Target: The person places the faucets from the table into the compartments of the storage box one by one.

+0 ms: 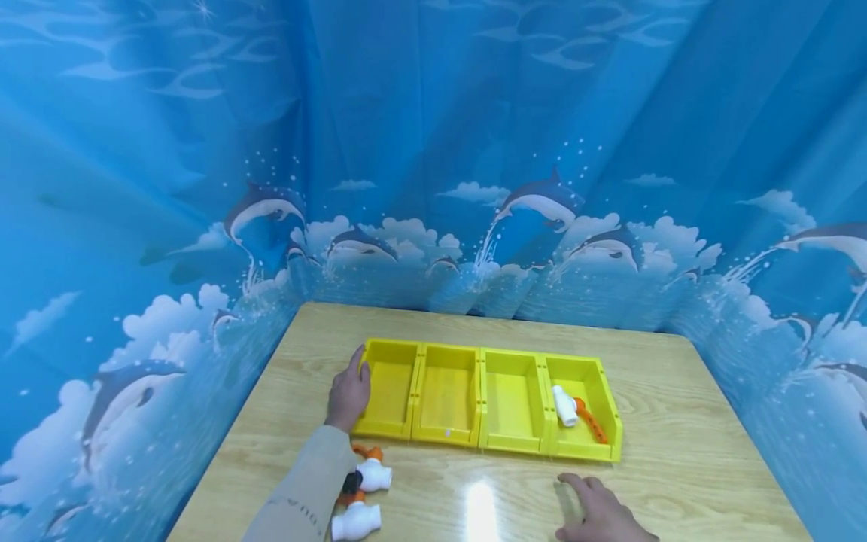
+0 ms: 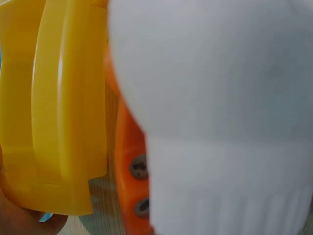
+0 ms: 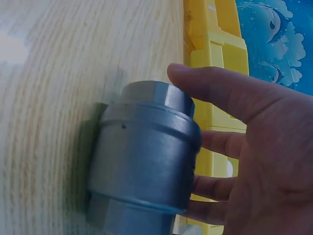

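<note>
My left hand (image 1: 348,395) is at the left end of a row of yellow bins (image 1: 416,438), its thumb and fingers about the side wall of the leftmost one. Under my left forearm lie white ball valves (image 1: 357,521) with orange handles, one of them filling much of the left wrist view. Low at the right, my right hand (image 1: 599,516) is spread loosely over the table, in front of the bins. A grey metal pipe fitting (image 3: 144,152) with hexagonal ends stands large in the right wrist view, in front of the extended fingers (image 3: 215,188).
The rightmost bin holds a white valve (image 1: 565,406) with an orange handle (image 1: 591,421). A small white speck (image 1: 447,433) shows on the second bin's front. A blue dolphin-print curtain (image 1: 433,188) surrounds the wooden table (image 1: 664,391).
</note>
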`<state>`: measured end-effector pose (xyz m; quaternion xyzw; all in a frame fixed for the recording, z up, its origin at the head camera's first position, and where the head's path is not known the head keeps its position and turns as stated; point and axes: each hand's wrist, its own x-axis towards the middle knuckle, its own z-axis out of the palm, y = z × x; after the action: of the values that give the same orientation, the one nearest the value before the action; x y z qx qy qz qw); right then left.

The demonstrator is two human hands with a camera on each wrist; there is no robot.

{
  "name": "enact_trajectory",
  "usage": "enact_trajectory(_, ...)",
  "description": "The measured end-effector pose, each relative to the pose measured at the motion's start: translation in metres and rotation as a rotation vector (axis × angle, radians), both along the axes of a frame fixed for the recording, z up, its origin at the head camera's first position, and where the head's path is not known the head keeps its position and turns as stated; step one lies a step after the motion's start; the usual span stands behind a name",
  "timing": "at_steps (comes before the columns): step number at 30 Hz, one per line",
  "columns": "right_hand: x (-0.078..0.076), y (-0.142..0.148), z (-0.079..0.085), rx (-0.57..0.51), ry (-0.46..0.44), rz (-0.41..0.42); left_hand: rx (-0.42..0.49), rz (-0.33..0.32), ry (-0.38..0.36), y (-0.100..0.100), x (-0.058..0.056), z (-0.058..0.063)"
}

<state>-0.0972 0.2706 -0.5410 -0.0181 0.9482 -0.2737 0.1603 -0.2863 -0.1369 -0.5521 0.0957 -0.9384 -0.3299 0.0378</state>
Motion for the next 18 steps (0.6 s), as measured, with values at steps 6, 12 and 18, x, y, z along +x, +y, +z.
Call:
enact_trajectory(6, 0.0013, -0.0033, -0.0031, 0.023, -0.019, -0.004, -0.001, -0.003, -0.004, -0.0006, 0.0002, 0.0014)
enact_trajectory(12, 0.0013, -0.0044, -0.0061, 0.063, -0.022, -0.012, -0.001, -0.007, -0.004, -0.0011, 0.0006, 0.0005)
enact_trajectory(18, 0.0014, -0.0033, -0.0059, 0.082, -0.053, 0.005, -0.003, -0.008, 0.005, -0.0009, -0.0002, -0.0003)
